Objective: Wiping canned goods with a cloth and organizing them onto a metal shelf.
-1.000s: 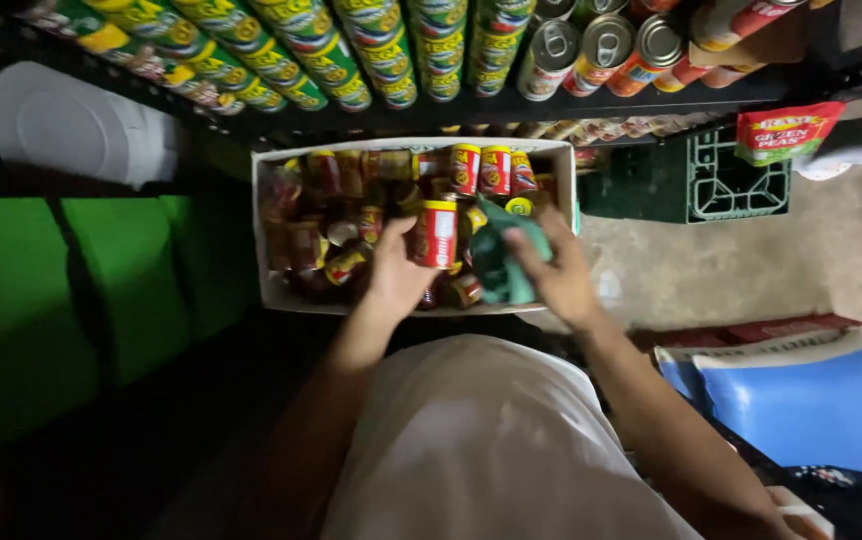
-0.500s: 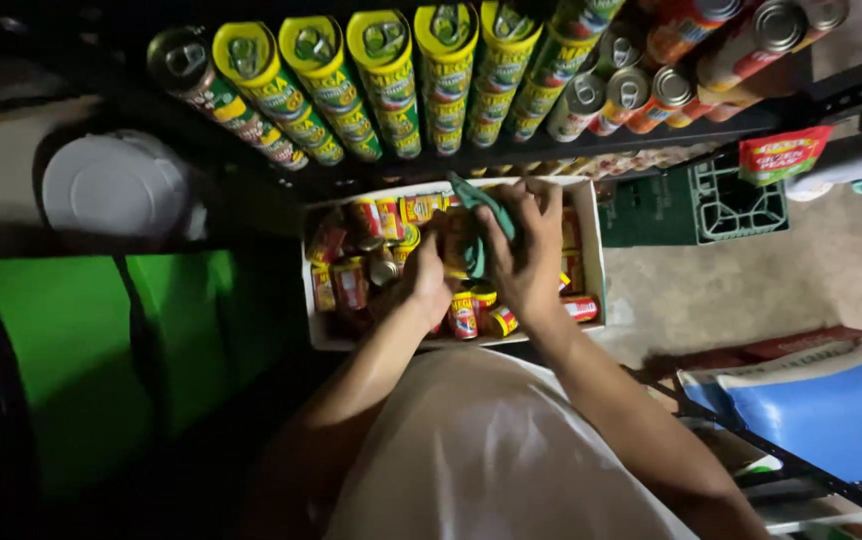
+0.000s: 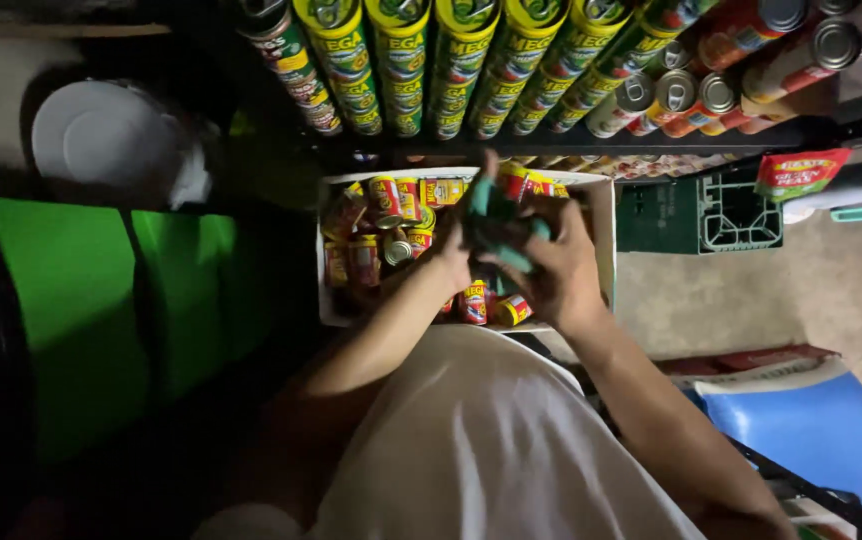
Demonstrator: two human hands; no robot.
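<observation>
While view has risen toward shelf, both hands have come together over white box (image 3: 601, 250) of red cans (image 3: 473, 300): left hand (image 3: 456, 262) and right hand (image 3: 561, 270) clench teal cloth (image 3: 496, 225), 12 o'clock of torso. Green-yellow cans (image 3: 401, 60) racked above; concrete floor (image 3: 811, 290), 3 o'clock.

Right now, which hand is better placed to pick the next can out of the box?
Probably the left hand: it sits nearer the red cans in the white box. The right hand is wrapped around a teal cloth.
</observation>
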